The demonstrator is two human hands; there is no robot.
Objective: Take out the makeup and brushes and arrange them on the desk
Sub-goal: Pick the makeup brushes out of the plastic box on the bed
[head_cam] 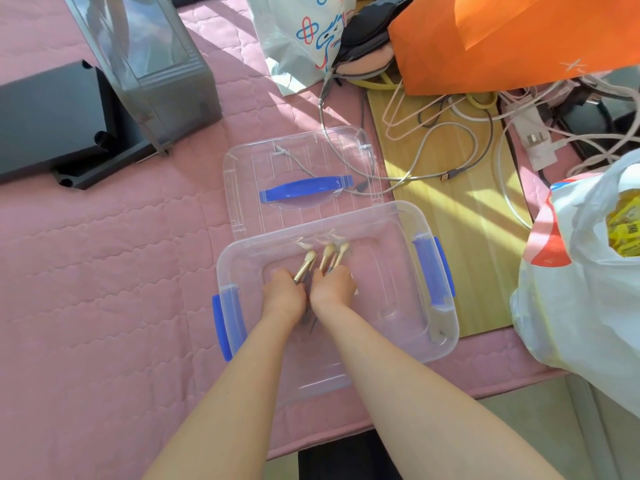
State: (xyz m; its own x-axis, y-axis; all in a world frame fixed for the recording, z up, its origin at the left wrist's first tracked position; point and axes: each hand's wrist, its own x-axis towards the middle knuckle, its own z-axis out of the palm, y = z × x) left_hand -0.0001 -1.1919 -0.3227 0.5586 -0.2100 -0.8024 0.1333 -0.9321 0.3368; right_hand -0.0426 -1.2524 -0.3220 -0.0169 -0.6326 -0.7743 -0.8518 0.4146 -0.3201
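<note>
Left hand (282,294) and right hand (333,289) are both down inside the box (398,216), side by side, fingers curled round a bunch of brushes (325,256). Left grips one gold-ferruled brush, right grips two or so; fingers hide the exact count. Bristle ends point far, dark handle ends poke out near, between the wrists. Brushes are mid-box, low, not yet over the rim.

Risks, my read:
- Bundle is split across two hands, so one brush could slip on the lift and drop back in.
- Bristles or handle tips could catch the far wall on the way out and drag the light box, which sits close to the near edge.
- Lid (242,174) lies flat just beyond the box with cables (433,140) trailing over it. Bad landing spot, brushes would snag.
- Open cover (104,271) is to the left; the right is crowded by the bag (571,306). The cover is quilted cloth, so round handles may roll.
</note>
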